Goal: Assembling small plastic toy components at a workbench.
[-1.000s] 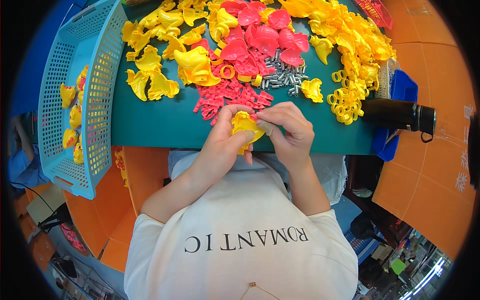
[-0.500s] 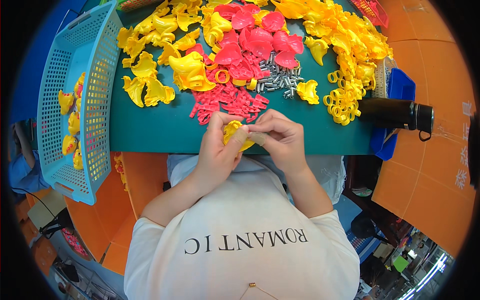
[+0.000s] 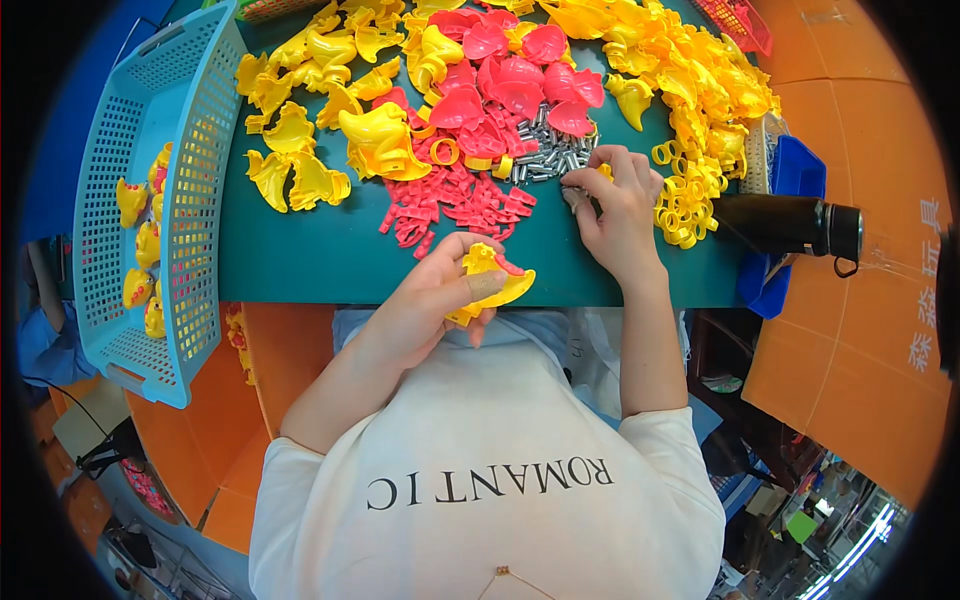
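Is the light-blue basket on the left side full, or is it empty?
Neither, only partly filled: several yellow duck-like toys lie inside the basket, well below its rim. Its right wall hides some.

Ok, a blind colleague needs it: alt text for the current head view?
A person's left hand holds a yellow plastic shell bearing a small red piece; the right hand is beside silver metal cylinders on a green table. Red plastic parts and yellow plastic parts lie nearby; a light-blue perforated basket stands left.
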### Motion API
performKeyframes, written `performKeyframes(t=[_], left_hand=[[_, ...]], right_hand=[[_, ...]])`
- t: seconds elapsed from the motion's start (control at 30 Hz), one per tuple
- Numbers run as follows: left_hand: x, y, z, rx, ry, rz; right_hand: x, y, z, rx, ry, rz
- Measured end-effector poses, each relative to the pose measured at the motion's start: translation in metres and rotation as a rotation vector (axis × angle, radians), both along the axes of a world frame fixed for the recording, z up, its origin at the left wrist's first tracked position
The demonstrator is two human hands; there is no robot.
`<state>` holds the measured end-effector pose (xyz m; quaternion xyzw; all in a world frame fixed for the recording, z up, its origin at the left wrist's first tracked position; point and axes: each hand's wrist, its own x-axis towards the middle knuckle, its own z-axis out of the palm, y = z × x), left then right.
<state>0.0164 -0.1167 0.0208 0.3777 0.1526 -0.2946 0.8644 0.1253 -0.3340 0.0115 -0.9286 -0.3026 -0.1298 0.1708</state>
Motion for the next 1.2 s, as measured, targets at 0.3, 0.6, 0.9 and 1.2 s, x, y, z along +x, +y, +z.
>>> performKeyframes(t=[0.3, 0.6, 0.9, 1.2], left_hand=[[0.007, -0.003, 0.000, 0.101, -0.036, -0.087], [0.004, -0.004, -0.003, 0.175, -0.081, -0.080], [0.008, -0.002, -0.003, 0.281, -0.103, -0.112], [0.007, -0.004, -0.004, 0.398, -0.207, -0.061]], right_hand=[[0.001, 0.009, -0.007, 0.382, 0.028, 0.155], [-0.029, 0.029, 0.014, 0.727, 0.721, 0.465], [-0.019, 0.029, 0.026, 0.597, 0.770, 0.467], [-0.020, 0.034, 0.024, 0.563, 0.738, 0.459]])
